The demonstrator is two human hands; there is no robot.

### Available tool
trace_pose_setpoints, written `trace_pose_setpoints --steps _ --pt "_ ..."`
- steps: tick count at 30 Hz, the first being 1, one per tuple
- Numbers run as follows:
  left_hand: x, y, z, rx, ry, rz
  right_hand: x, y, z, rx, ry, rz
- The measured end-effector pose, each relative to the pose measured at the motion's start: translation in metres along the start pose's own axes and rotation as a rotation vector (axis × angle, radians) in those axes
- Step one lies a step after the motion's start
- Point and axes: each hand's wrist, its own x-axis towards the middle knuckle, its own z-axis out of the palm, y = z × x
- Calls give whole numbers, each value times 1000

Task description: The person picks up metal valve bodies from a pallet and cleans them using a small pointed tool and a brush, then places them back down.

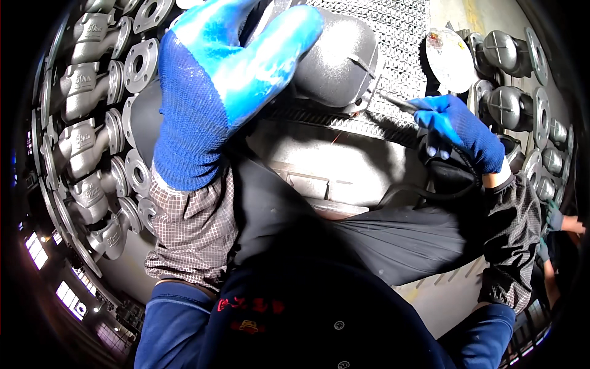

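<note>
Left hand [215, 80], blue glove, fingers spread flat and pressed on the top of a big grey cast valve body [341, 61], steadying it, not wrapped round. Right hand [458, 126], same glove, fingers closed tight round a slim pointed tool [399, 103], tip touching the casting's right edge. Casting sits on a perforated metal grating [402, 37]. Rows of grey flanged valve castings [92, 141] left; more [513, 107] right.

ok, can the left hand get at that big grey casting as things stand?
Likely yes: the left hand already lies on the grey casting, nothing between them. The right hand holds a tool at its other side.
</note>
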Motion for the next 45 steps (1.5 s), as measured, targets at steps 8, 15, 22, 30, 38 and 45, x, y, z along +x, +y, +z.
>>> trace_pose_setpoints --steps 8,15,22,30,38,45 --pt "13 15 -6 -224 -150 -320 14 10 -2 -23 119 14" --pt "2 7 -8 -237 -146 -352 12 0 -2 -220 80 -31" --pt "1 4 -6 -246 -156 -337 -13 3 4 45 76 -64" --pt "0 1 -6 -246 -155 -348 -6 4 0 144 -34 -24" --pt "-1 3 -7 -241 -157 -361 0 4 4 41 30 -56" --pt "0 2 -7 -263 -157 -359 9 24 3 -24 99 -19"
